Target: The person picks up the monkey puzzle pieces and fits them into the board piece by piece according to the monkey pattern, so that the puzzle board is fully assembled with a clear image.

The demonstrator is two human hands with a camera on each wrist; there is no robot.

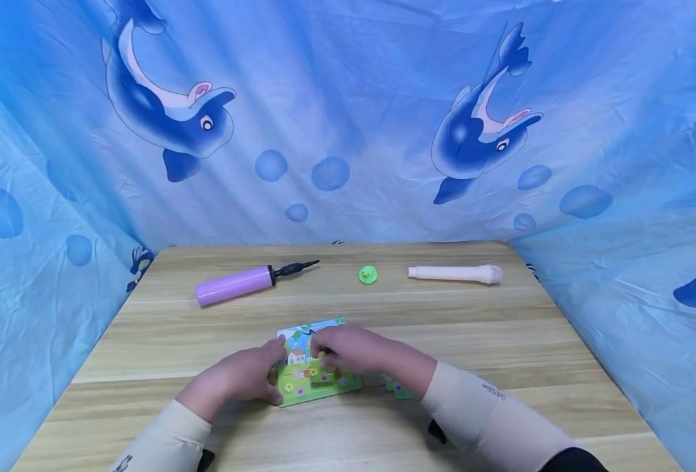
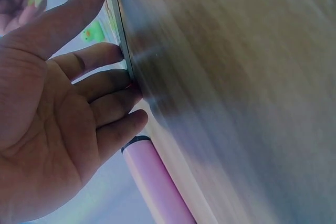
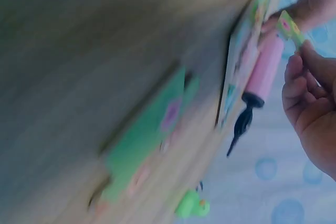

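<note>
A puzzle board (image 1: 300,394) printed with a house, grass and flowers lies on the table in the head view. My left hand (image 1: 250,375) rests at its left edge, thumb near the front corner and fingers farther back. In the left wrist view the left hand's (image 2: 58,108) extended thumb and fingertips touch the board's thin edge. My right hand (image 1: 350,347) is over the board and pinches a green puzzle piece (image 3: 290,27) with a pink flower between thumb and fingers. The piece is tilted, raised off the board in the right wrist view.
More green puzzle pieces (image 1: 402,392) lie right of the board, partly under the right forearm. Along the back are a purple hand pump (image 1: 235,286), a green toy duck (image 1: 368,275) and a whitish microphone-shaped stick (image 1: 454,274). A blue dolphin curtain (image 1: 348,98) surrounds the table.
</note>
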